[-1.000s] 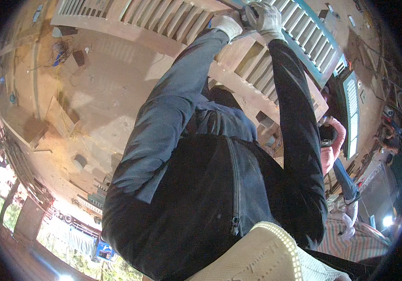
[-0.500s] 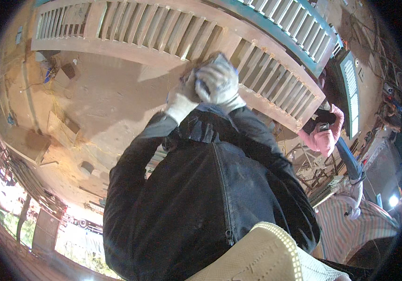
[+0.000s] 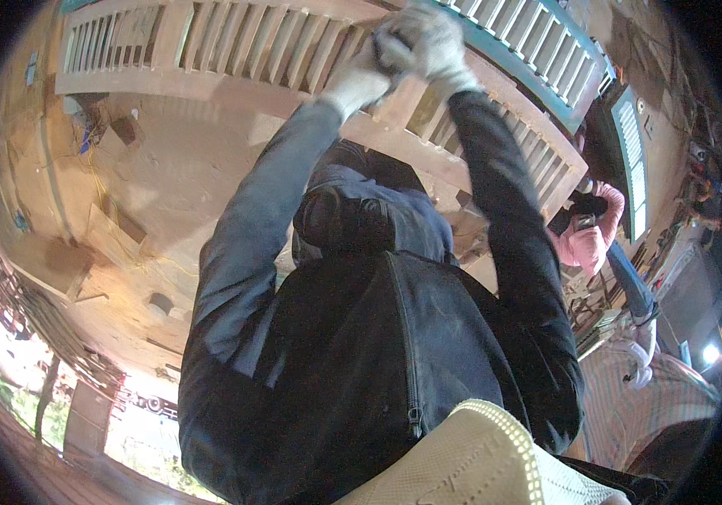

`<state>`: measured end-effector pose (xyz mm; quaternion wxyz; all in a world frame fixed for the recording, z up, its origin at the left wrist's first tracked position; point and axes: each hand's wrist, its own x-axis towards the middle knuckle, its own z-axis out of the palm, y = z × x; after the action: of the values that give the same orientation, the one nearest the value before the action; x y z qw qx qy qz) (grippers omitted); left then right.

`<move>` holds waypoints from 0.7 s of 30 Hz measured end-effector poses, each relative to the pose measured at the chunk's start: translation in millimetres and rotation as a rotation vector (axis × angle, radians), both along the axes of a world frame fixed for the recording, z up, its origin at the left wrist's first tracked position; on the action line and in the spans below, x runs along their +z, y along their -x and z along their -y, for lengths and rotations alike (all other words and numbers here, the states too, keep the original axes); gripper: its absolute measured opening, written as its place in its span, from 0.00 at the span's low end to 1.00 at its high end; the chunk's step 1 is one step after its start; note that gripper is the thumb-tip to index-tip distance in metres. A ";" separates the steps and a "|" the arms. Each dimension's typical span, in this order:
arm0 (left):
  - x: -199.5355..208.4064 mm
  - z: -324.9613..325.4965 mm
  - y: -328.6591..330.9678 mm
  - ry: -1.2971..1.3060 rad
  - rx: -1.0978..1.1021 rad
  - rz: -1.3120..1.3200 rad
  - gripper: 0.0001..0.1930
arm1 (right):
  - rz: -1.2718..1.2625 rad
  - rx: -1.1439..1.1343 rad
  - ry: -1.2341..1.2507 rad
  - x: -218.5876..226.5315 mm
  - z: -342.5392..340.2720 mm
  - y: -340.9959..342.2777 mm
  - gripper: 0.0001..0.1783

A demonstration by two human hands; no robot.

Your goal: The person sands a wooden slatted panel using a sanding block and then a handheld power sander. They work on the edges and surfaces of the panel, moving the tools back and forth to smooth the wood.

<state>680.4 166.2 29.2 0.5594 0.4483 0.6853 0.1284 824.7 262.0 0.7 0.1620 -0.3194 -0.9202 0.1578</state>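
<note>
Both gloved hands, left (image 3: 359, 82) and right (image 3: 432, 46), meet at top centre over the panel (image 3: 239, 89); fingers look curled, pinching what I cannot tell.

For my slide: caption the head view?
Gloved left hand and right hand together over a brown slatted panel, teal panel beyond.

a matt, wood-like surface is shown by the slatted panel (image 3: 399, 109); a smooth painted finish, blue-green, is seen on the panel behind (image 3: 584, 105). the gloves (image 3: 436, 55) are judged to be of soft, soiled cloth. dull, dark cloth is noted in the jacket (image 3: 335, 353), finely dimpled matt material in the mask (image 3: 479, 463), creased fabric in the striped sheet (image 3: 630, 396)
</note>
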 end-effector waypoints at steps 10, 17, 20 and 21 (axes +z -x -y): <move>-44.0 91.4 20.9 -0.114 -0.175 -0.226 0.31 | -0.189 -0.122 0.201 27.2 91.8 21.5 0.12; -45.9 -5.2 27.4 0.058 -0.429 -0.366 0.34 | -0.318 -0.244 -0.057 23.2 19.5 22.7 0.11; -36.9 25.1 21.2 -0.025 -0.406 -0.334 0.30 | -0.194 -0.238 0.132 15.7 58.0 10.9 0.14; -32.1 43.7 19.2 -0.033 -0.398 -0.323 0.29 | -0.220 -0.236 0.123 22.2 75.4 10.5 0.13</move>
<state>661.2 122.5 -2.9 0.4496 0.5979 0.6620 -0.0463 814.2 186.6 22.9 0.2591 -0.4155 -0.8416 0.2278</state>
